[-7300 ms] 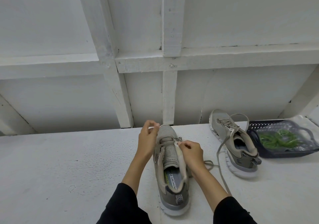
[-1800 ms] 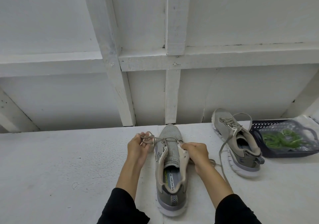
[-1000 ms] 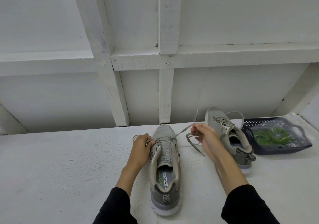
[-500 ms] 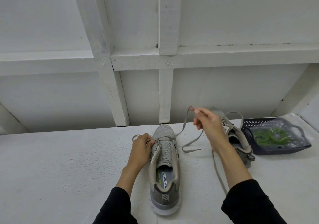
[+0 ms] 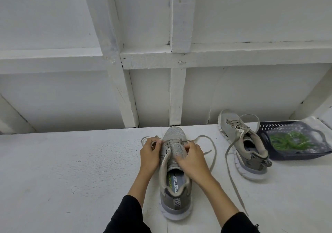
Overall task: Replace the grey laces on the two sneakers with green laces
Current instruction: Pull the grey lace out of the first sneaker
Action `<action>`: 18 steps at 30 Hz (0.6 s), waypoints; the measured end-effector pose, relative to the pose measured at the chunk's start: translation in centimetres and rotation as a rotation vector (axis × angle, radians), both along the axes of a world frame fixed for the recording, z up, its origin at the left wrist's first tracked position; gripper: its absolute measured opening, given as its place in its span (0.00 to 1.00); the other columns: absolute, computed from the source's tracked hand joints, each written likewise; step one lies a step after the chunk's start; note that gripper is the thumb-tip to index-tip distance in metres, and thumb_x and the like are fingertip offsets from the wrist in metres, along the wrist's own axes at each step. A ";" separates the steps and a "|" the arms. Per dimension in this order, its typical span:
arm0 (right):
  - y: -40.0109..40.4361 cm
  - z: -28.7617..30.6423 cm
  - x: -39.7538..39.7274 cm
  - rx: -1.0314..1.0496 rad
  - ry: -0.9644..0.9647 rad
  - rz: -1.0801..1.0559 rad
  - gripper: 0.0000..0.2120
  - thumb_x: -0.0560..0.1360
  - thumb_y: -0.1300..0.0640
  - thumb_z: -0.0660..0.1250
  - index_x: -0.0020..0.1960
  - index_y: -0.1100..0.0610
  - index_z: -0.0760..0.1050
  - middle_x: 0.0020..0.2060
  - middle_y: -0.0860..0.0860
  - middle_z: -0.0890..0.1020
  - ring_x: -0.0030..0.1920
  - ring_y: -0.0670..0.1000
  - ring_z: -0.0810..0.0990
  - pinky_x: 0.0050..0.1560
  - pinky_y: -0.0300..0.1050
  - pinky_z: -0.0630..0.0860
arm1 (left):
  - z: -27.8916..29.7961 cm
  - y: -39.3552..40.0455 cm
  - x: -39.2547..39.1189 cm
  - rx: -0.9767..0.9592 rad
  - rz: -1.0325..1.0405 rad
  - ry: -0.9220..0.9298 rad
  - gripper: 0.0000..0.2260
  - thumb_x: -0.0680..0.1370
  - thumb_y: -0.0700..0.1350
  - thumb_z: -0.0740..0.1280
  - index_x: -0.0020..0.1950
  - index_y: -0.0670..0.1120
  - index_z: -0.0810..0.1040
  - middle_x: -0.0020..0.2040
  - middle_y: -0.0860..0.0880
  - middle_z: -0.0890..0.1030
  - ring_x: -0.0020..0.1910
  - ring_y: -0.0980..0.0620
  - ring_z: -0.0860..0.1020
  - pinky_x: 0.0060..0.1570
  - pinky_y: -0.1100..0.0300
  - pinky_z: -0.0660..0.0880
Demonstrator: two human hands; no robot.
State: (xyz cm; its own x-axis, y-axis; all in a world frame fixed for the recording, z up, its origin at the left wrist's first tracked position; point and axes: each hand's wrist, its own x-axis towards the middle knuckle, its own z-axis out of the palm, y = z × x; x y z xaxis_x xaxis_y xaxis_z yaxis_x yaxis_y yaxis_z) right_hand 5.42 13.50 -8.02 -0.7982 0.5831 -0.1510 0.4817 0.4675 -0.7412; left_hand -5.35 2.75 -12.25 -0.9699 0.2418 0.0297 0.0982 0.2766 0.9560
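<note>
Head view: near shoe on table, toe pointing away from me, long axis front-back. My left hand pinches grey lace by left eyelets; right hand pinches at right eyelets. Lace limp, light, likely snags; best gripped close to eyelet. Green laces in basket, far right.

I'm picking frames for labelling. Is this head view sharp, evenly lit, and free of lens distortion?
Head view: soft, even light, faint shadows, no glare; near sneaker and both hands (left hand, right hand) fairly sharp; wide-angle bending slants the wall beams outward.
</note>
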 end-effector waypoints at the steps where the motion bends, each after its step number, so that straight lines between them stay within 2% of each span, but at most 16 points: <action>1: -0.2 -0.1 -0.1 0.029 0.004 -0.046 0.16 0.74 0.52 0.67 0.60 0.54 0.72 0.53 0.51 0.74 0.57 0.53 0.74 0.57 0.48 0.73 | -0.1 -0.1 -0.2 0.050 0.007 -0.054 0.07 0.80 0.43 0.65 0.47 0.43 0.80 0.46 0.51 0.81 0.47 0.55 0.79 0.46 0.73 0.72; 3: -0.7 -0.1 -0.2 0.079 0.048 -0.141 0.14 0.75 0.59 0.63 0.60 0.57 0.75 0.51 0.54 0.78 0.53 0.55 0.78 0.52 0.47 0.75 | 0.1 -0.3 -0.5 0.209 0.022 -0.197 0.08 0.80 0.43 0.64 0.45 0.42 0.79 0.48 0.46 0.83 0.46 0.51 0.81 0.48 0.61 0.77; 4: -0.9 -0.1 -0.1 0.115 0.059 -0.170 0.13 0.75 0.60 0.62 0.58 0.58 0.76 0.49 0.55 0.79 0.49 0.56 0.78 0.47 0.46 0.75 | 0.4 -0.3 -0.6 0.306 0.043 -0.287 0.08 0.81 0.41 0.63 0.45 0.41 0.78 0.48 0.45 0.83 0.45 0.52 0.82 0.46 0.59 0.78; 6: -1.2 -0.2 -0.1 0.148 0.083 -0.222 0.11 0.75 0.62 0.61 0.55 0.62 0.76 0.46 0.57 0.80 0.43 0.56 0.77 0.41 0.43 0.70 | 1.3 -0.8 -1.1 0.550 0.085 -0.470 0.09 0.81 0.38 0.61 0.43 0.40 0.76 0.45 0.43 0.82 0.42 0.52 0.81 0.45 0.58 0.78; 8: -1.2 -0.3 0.1 0.131 0.103 -0.279 0.10 0.75 0.62 0.61 0.54 0.64 0.76 0.46 0.58 0.80 0.43 0.56 0.76 0.41 0.42 0.68 | 2.2 -1.8 -2.0 0.835 0.143 -0.599 0.12 0.82 0.35 0.57 0.39 0.40 0.72 0.37 0.44 0.76 0.40 0.50 0.78 0.47 0.55 0.78; 10: -1.0 -0.5 0.3 0.120 0.127 -0.329 0.11 0.75 0.63 0.61 0.55 0.63 0.77 0.48 0.59 0.80 0.48 0.59 0.78 0.43 0.42 0.67 | 2.8 -3.0 -2.8 0.898 0.231 -0.591 0.14 0.82 0.34 0.53 0.37 0.43 0.67 0.34 0.46 0.69 0.33 0.52 0.70 0.37 0.61 0.75; 11: -1.0 -0.6 0.3 0.118 0.139 -0.343 0.11 0.74 0.63 0.61 0.55 0.63 0.77 0.48 0.59 0.81 0.49 0.59 0.78 0.44 0.42 0.67 | 2.9 -3.7 -3.2 0.768 0.268 -0.524 0.14 0.81 0.33 0.52 0.38 0.44 0.66 0.33 0.47 0.67 0.30 0.54 0.67 0.30 0.64 0.71; 12: -1.0 -0.6 0.3 0.116 0.149 -0.349 0.11 0.74 0.63 0.61 0.54 0.63 0.77 0.48 0.59 0.81 0.49 0.59 0.78 0.44 0.42 0.67 | 3.0 -4.3 -3.3 0.560 0.278 -0.394 0.12 0.81 0.34 0.52 0.39 0.44 0.65 0.34 0.48 0.67 0.30 0.54 0.64 0.26 0.66 0.67; 14: -1.2 -0.7 0.1 0.102 0.147 -0.341 0.09 0.75 0.63 0.61 0.53 0.63 0.76 0.48 0.59 0.80 0.49 0.60 0.77 0.46 0.46 0.71 | 2.3 -5.2 -3.1 -0.006 0.195 -0.075 0.08 0.83 0.37 0.52 0.45 0.42 0.66 0.36 0.48 0.70 0.32 0.53 0.66 0.28 0.62 0.65; 15: -1.3 -0.7 0.0 0.094 0.141 -0.335 0.09 0.75 0.63 0.61 0.53 0.63 0.76 0.47 0.59 0.80 0.48 0.60 0.77 0.46 0.47 0.72 | 1.7 -5.5 -2.9 -0.221 0.141 0.077 0.07 0.83 0.39 0.53 0.47 0.42 0.67 0.38 0.48 0.72 0.34 0.52 0.68 0.30 0.59 0.66; 16: -1.4 -0.8 0.0 0.086 0.139 -0.330 0.09 0.75 0.63 0.61 0.53 0.62 0.76 0.47 0.59 0.80 0.48 0.59 0.77 0.47 0.49 0.74 | 1.2 -5.5 -2.7 -0.341 0.083 0.196 0.06 0.83 0.41 0.54 0.48 0.44 0.68 0.40 0.48 0.74 0.36 0.52 0.70 0.33 0.58 0.67; 18: -1.3 -0.8 0.0 0.068 0.153 -0.324 0.09 0.74 0.62 0.62 0.52 0.61 0.76 0.46 0.58 0.80 0.47 0.59 0.77 0.46 0.49 0.74 | 0.5 -4.9 -2.5 -0.433 -0.023 0.327 0.06 0.83 0.46 0.57 0.49 0.49 0.72 0.45 0.50 0.78 0.42 0.51 0.73 0.41 0.55 0.70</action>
State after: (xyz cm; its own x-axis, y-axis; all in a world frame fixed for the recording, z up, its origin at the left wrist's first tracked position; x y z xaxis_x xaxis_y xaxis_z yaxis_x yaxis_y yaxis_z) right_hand 5.37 12.22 -8.85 -0.5806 0.8141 0.0040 0.4989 0.3598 -0.7885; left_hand -7.83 -2.15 -11.77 -0.9213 0.3196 0.2217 0.3816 0.6327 0.6738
